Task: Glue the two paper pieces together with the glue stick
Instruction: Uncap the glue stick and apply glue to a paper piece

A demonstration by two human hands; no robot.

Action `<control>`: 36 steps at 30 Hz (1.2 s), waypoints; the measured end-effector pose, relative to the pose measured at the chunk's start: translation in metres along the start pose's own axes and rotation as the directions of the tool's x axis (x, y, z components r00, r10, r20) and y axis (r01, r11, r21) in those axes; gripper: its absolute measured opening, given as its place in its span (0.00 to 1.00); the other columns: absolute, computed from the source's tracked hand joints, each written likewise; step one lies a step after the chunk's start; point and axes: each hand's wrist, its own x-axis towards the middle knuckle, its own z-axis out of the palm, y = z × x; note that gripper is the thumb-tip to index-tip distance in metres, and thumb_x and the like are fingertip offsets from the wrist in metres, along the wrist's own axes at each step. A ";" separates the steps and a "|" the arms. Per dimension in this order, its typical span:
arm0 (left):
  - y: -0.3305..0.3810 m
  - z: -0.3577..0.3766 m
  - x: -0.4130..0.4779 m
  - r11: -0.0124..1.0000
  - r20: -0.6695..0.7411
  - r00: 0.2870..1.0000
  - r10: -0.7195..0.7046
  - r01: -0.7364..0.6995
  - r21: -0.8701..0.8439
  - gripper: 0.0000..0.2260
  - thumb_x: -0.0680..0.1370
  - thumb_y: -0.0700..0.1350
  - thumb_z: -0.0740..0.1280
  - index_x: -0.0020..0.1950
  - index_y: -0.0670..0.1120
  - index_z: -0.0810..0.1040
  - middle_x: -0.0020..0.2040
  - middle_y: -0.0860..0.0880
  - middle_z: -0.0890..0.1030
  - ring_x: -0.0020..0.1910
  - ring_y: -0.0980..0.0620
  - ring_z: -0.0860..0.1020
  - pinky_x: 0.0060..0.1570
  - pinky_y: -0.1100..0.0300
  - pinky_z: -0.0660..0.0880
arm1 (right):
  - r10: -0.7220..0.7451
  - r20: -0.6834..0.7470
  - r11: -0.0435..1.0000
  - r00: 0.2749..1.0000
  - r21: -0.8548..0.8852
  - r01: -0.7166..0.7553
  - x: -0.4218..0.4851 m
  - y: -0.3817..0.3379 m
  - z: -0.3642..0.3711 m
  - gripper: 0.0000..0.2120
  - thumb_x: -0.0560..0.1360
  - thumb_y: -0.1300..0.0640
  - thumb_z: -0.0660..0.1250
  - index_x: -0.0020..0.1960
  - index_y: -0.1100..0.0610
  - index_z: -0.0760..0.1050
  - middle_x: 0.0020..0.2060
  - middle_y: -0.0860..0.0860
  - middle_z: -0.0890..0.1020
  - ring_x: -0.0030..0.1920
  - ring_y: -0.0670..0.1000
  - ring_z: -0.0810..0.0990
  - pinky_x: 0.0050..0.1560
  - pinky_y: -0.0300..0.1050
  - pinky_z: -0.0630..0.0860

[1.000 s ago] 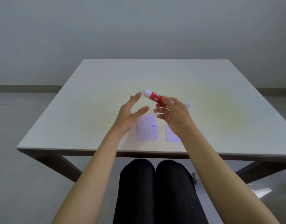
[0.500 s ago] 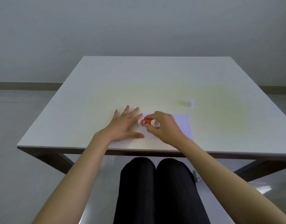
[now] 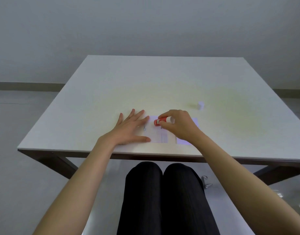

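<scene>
Two pale paper pieces lie near the front edge of the white table. The left paper has faint blue print. The right paper shows only partly behind my right hand. My left hand lies flat with spread fingers, pressing the left paper's left edge. My right hand grips the red and white glue stick, held nearly level with its red end down on the left paper.
The white glue cap stands on the table, behind and to the right of my right hand. My knees in dark trousers are under the front edge. Small metal bits lie on the floor at the right.
Both hands came down from the air onto the paper. The glue stick then shifted right and slightly away across the left paper while the left hand stayed pressed flat.
</scene>
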 end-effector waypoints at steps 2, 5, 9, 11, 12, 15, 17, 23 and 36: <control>0.001 -0.001 -0.001 1.000 0.002 1.000 0.001 -0.001 -0.001 0.39 0.70 0.67 0.63 0.76 0.58 0.50 0.79 0.55 0.43 0.77 0.52 0.37 0.72 0.43 0.33 | 0.046 -0.108 0.998 0.993 -0.031 -0.050 0.002 0.003 0.001 0.12 0.73 0.55 0.67 0.54 0.57 0.82 0.44 0.50 0.81 0.39 0.45 0.72 0.37 0.32 0.64; 0.003 -0.001 -0.002 1.000 0.001 1.000 -0.006 0.006 -0.018 0.39 0.70 0.66 0.64 0.76 0.58 0.51 0.79 0.55 0.43 0.77 0.52 0.37 0.72 0.43 0.32 | -0.069 0.013 0.997 0.998 -0.030 0.070 -0.011 -0.002 0.006 0.10 0.72 0.53 0.68 0.52 0.53 0.82 0.41 0.44 0.78 0.37 0.41 0.73 0.38 0.29 0.65; 0.004 -0.002 -0.002 1.000 0.005 1.000 -0.019 0.019 -0.022 0.40 0.70 0.67 0.64 0.76 0.58 0.50 0.79 0.56 0.43 0.76 0.53 0.36 0.72 0.44 0.31 | -0.119 0.141 0.992 0.983 -0.018 0.122 -0.019 -0.006 0.001 0.10 0.71 0.53 0.69 0.50 0.52 0.83 0.40 0.42 0.80 0.37 0.34 0.74 0.40 0.23 0.67; 0.005 -0.003 -0.002 1.000 0.014 1.000 -0.021 0.021 -0.005 0.40 0.70 0.66 0.64 0.77 0.58 0.50 0.79 0.56 0.43 0.77 0.53 0.37 0.72 0.43 0.32 | -0.028 0.066 0.999 0.997 -0.016 0.030 -0.015 -0.002 -0.009 0.10 0.71 0.53 0.69 0.51 0.54 0.83 0.40 0.45 0.80 0.36 0.37 0.73 0.37 0.23 0.67; 0.005 -0.003 -0.003 1.000 0.015 1.000 -0.022 0.022 -0.004 0.39 0.71 0.65 0.64 0.77 0.58 0.50 0.79 0.56 0.43 0.77 0.53 0.37 0.72 0.43 0.32 | 0.003 0.037 0.999 0.999 -0.032 -0.001 -0.014 0.000 -0.014 0.11 0.72 0.53 0.69 0.51 0.55 0.82 0.41 0.45 0.79 0.37 0.39 0.73 0.36 0.25 0.67; 0.006 -0.004 -0.003 1.000 0.020 0.999 -0.027 0.028 -0.010 0.40 0.71 0.65 0.65 0.77 0.57 0.50 0.79 0.56 0.43 0.77 0.53 0.37 0.72 0.43 0.32 | -0.022 0.079 0.998 0.997 -0.065 0.027 -0.020 0.000 -0.017 0.10 0.71 0.53 0.69 0.50 0.55 0.82 0.42 0.46 0.80 0.41 0.45 0.75 0.36 0.30 0.67; 0.006 -0.004 -0.003 0.999 0.018 0.999 -0.027 0.028 -0.020 0.40 0.71 0.65 0.65 0.77 0.57 0.50 0.79 0.56 0.43 0.77 0.53 0.37 0.72 0.44 0.31 | -0.038 0.173 0.998 0.984 -0.042 0.046 -0.026 -0.003 -0.019 0.09 0.69 0.52 0.69 0.47 0.52 0.83 0.41 0.47 0.82 0.39 0.44 0.76 0.34 0.31 0.68; 0.007 -0.006 -0.004 0.999 0.021 1.000 -0.023 0.023 -0.034 0.40 0.71 0.64 0.66 0.77 0.57 0.50 0.79 0.57 0.44 0.77 0.54 0.37 0.72 0.43 0.32 | 0.040 0.058 0.999 0.998 -0.025 -0.039 -0.022 0.005 -0.030 0.09 0.70 0.54 0.70 0.47 0.55 0.83 0.34 0.42 0.78 0.32 0.34 0.74 0.30 0.24 0.67; 0.004 -0.004 -0.003 1.000 0.013 1.000 0.004 -0.004 0.006 0.40 0.71 0.66 0.63 0.77 0.57 0.48 0.78 0.60 0.45 0.77 0.52 0.38 0.72 0.42 0.34 | 0.058 -0.076 0.994 0.995 -0.091 -0.065 0.013 -0.002 -0.010 0.12 0.73 0.54 0.68 0.51 0.60 0.83 0.43 0.49 0.82 0.41 0.45 0.74 0.41 0.36 0.66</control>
